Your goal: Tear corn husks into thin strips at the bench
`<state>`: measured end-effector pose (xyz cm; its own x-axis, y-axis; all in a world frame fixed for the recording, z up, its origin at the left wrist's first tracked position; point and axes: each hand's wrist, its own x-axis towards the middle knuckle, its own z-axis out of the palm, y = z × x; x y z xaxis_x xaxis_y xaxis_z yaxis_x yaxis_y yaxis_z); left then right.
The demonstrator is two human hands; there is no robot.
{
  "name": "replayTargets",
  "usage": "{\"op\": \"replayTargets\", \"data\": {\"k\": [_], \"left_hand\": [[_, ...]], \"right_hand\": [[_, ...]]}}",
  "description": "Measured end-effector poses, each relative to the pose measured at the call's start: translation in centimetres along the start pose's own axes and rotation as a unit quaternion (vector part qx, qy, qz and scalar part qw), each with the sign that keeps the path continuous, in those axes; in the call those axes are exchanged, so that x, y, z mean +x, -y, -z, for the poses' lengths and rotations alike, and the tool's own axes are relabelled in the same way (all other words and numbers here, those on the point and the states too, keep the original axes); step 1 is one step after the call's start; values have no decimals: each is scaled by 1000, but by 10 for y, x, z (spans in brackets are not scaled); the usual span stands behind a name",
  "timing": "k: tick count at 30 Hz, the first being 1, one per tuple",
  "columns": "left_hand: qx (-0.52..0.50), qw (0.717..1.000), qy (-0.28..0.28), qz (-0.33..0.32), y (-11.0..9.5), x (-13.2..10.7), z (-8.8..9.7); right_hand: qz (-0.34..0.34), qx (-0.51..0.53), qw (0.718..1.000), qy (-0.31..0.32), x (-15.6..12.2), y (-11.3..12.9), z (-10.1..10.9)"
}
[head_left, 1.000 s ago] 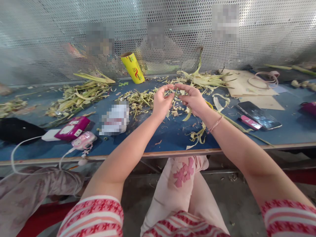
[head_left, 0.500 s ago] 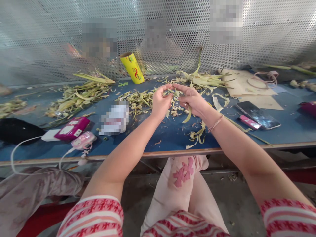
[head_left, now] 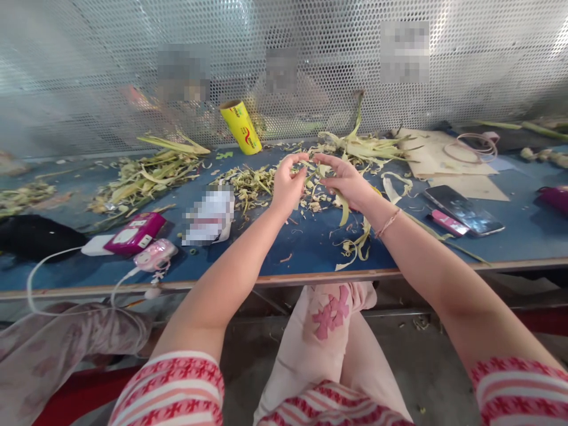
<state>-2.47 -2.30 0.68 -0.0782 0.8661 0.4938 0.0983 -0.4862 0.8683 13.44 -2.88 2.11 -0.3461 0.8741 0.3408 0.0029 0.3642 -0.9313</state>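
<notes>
Over the worktable, my left hand (head_left: 288, 182) is raised with its fingers curved and the thumb close to the index finger, at one end of what looks like a thin greenish strip. Facing it, my right hand (head_left: 347, 182) pinches a pale green leaf strip (head_left: 343, 212), whose loose end hangs below the palm. A small gap separates the two sets of fingertips. Beneath and behind the hands lies a heap of pale green plant scraps (head_left: 252, 184). More curled strips (head_left: 361, 241) lie near the table's front edge, below my right hand.
A yellow cardboard tube (head_left: 242, 127) leans against the perforated metal screen (head_left: 319, 35). Left are a leaf pile (head_left: 148, 177), a purple box (head_left: 135, 232) and a cabled pink case (head_left: 155, 254). Right are a phone (head_left: 464, 208), a pink lighter-like item (head_left: 448, 223) and brown cardboard (head_left: 426, 151).
My fingertips, touching before, have drawn slightly apart. The strip hanging from my right hand has shifted a little lower and to the right. The whole view has tilted slightly.
</notes>
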Motion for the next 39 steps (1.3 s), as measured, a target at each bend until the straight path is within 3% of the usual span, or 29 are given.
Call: {"op": "replayTargets", "data": {"k": [4,9,16,24,28,34,39], "left_hand": [[109,993,14,-31,11,9,7],[189,980,-22,-55,20,17,14],[110,989,-80,-53,18,19,15],[1,993,-85,-87,17,16,9],[-21,991,-77,-108,9,9,5],[-72,987,-111,-86,-5,3,1],[-59,987,-127,-85,5,10,7]], "right_hand": [[-27,8,999,-33,5,-5,4],[-97,21,990,-102,7,-3,9],[-94,40,987,-127,7,-2,9],[-92,57,986,-126,4,4,3],[-112,63,984,-120,5,3,1],[-112,72,986,-97,5,-1,1],[-112,67,988,-85,6,-5,-1]]}}
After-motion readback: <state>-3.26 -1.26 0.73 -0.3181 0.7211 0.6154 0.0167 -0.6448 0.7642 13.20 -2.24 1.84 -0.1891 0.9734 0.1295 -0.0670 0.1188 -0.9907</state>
